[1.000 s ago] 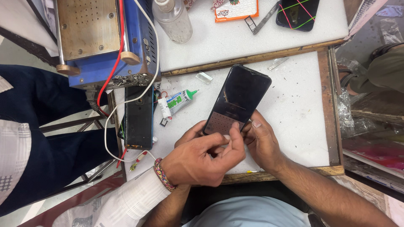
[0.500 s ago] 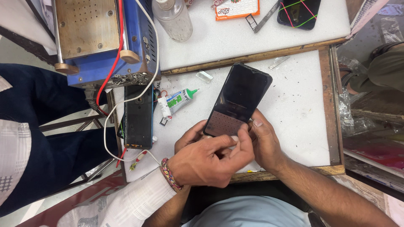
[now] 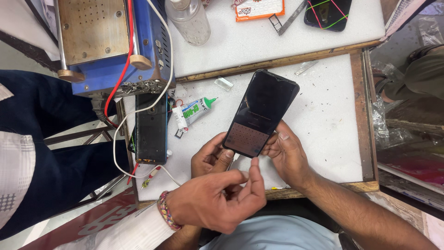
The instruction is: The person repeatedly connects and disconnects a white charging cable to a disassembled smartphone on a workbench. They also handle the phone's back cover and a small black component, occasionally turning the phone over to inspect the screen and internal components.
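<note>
phone (image 3: 261, 113) now farther upright, top up-right

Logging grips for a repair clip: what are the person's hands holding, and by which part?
Both hold the dark smartphone by its near end: the left hand at its left corner, the right hand at its right corner.

The phone (image 3: 260, 113) had a glossy black glass face. The white work board (image 3: 323, 111) looked matt and scuffed, edged in rough, worn wood. At far left, the blue machine (image 3: 111, 41) was painted metal, its top plate dull, perforated and stained. The bottle (image 3: 188, 19) was clear plastic. A woven thread band (image 3: 165, 210) circled one wrist beside smooth white cloth.
</note>
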